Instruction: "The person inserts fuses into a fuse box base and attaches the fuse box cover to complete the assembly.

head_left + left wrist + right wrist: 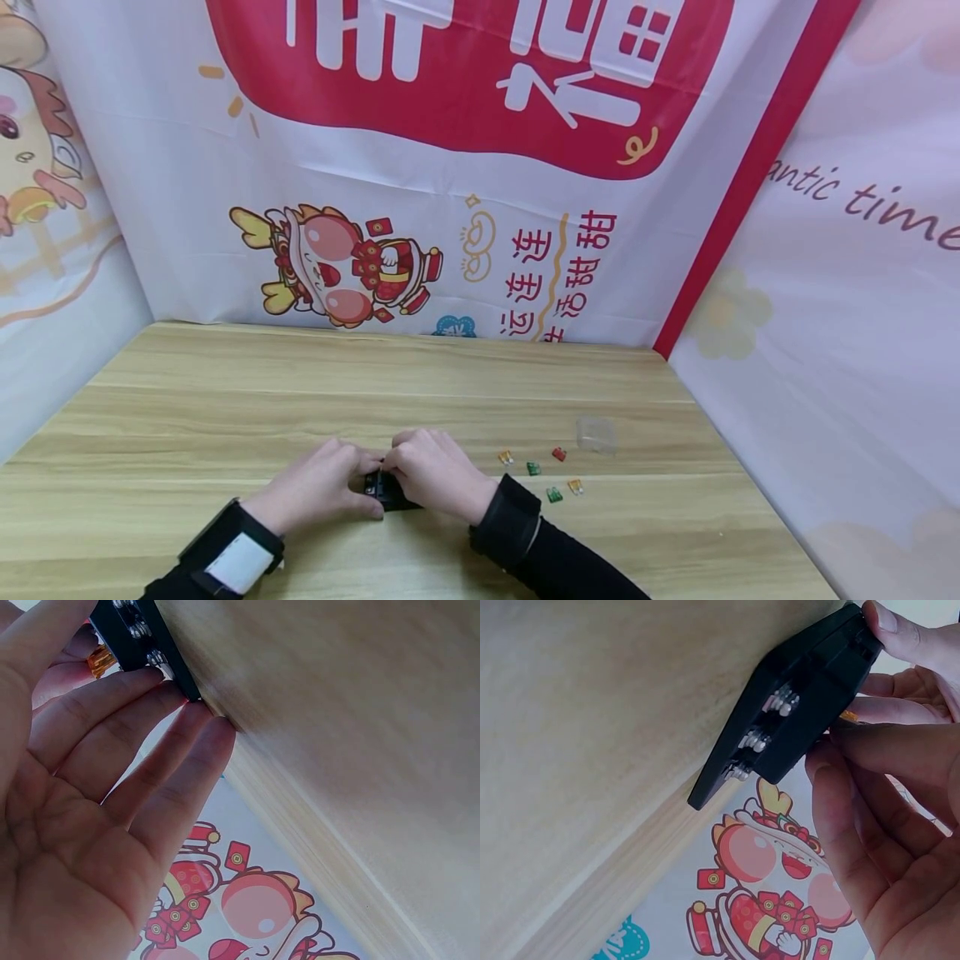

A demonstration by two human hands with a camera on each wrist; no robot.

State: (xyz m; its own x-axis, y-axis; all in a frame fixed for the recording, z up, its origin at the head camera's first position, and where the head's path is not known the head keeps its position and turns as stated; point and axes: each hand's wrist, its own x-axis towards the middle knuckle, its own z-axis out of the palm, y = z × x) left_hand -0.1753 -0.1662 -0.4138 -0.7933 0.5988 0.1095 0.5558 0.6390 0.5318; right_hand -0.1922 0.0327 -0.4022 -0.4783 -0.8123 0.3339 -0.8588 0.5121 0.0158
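On table [187, 417]; left grip [321, 485]: holding black box [810, 712], metal studs [784, 701] in recesses; right grip [438, 473]: pinching orange fuse [99, 661]

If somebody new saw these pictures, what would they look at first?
Probably the big red shape with white writing, high on the backdrop, and the sideways cartoon character below its left half. Next, maybe the left hand and right hand close together at a black block on the table, with little green, orange and red pieces scattered to the right.
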